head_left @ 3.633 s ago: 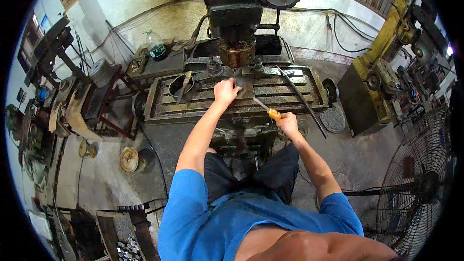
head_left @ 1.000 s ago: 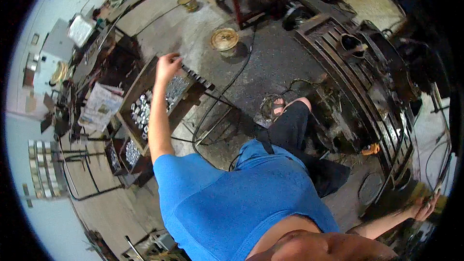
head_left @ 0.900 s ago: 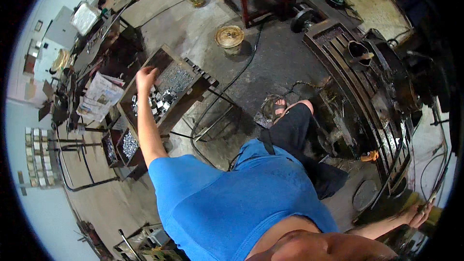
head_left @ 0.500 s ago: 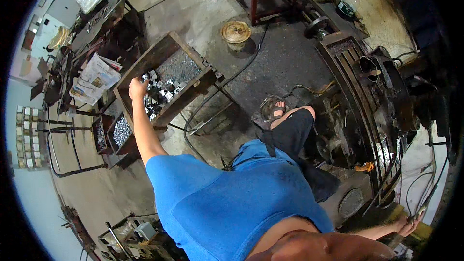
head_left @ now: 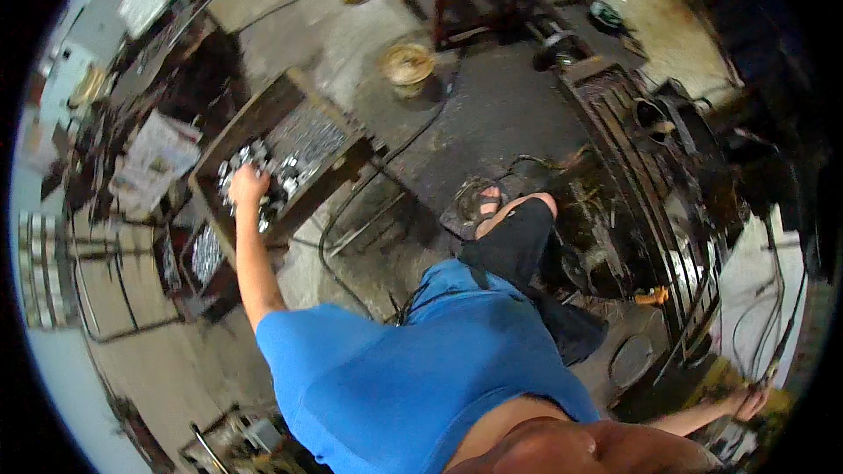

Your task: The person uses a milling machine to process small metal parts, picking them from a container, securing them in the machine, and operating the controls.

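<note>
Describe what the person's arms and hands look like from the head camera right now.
Both arms are bare from the short sleeves of a bright blue T-shirt down. The left hand and right hand wear no gloves; no watch, band or ring is visible, though the right hand is blurred at the rim.

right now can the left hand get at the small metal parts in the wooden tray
Probably yes: the left hand is already down among the metal parts in the open-topped wooden tray, with nothing covering them.

Left grip (head_left: 247,184) among metal parts (head_left: 285,167) (tray).
</note>
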### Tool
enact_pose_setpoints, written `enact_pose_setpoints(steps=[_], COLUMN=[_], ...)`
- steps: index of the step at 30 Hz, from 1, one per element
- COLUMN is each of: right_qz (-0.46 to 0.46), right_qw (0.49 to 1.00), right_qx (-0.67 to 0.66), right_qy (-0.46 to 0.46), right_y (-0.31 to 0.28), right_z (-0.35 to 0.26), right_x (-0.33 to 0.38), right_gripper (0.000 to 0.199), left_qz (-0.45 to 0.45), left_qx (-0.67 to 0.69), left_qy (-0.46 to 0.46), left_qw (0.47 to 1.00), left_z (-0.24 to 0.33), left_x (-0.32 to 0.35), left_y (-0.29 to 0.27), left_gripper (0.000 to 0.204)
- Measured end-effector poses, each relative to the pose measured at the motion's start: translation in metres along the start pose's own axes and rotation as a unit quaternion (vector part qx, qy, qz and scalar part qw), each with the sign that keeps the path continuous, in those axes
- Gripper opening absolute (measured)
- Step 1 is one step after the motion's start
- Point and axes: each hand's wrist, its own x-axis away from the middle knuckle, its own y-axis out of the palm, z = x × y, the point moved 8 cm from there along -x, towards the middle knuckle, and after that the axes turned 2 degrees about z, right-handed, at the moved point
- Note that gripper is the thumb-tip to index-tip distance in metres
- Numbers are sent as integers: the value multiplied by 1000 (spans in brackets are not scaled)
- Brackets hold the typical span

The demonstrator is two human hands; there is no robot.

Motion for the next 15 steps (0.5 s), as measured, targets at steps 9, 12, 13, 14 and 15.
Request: enact_pose_setpoints(steps=[9, 12, 13, 14, 15], right_qz=[71, 90, 92, 81, 90], right_qw=[954, 986, 966, 961, 975], right_qx=[-203, -138, -235, -261, -199], right_qy=[211, 37, 48, 35, 42], right_y=[27, 32, 33, 28, 29], right_z=[2, -74, -72, -65, -77], right_x=[3, -25, -29, -32, -36], right_gripper=[30, 15, 13, 15, 17], left_qz=[24, -41, -23, -5, -18], left_qx=[179, 621, 627, 633, 670], left_qy=[49, -8, 18, 45, 58], left_qw=[982, 783, 778, 772, 740], left_z=[-31, -15, 8, 32, 83], left_x=[-17, -61, -71, -77, -47], left_y=[12, 28, 15, -4, -48], left_gripper=[35, 19, 20, 20, 23])
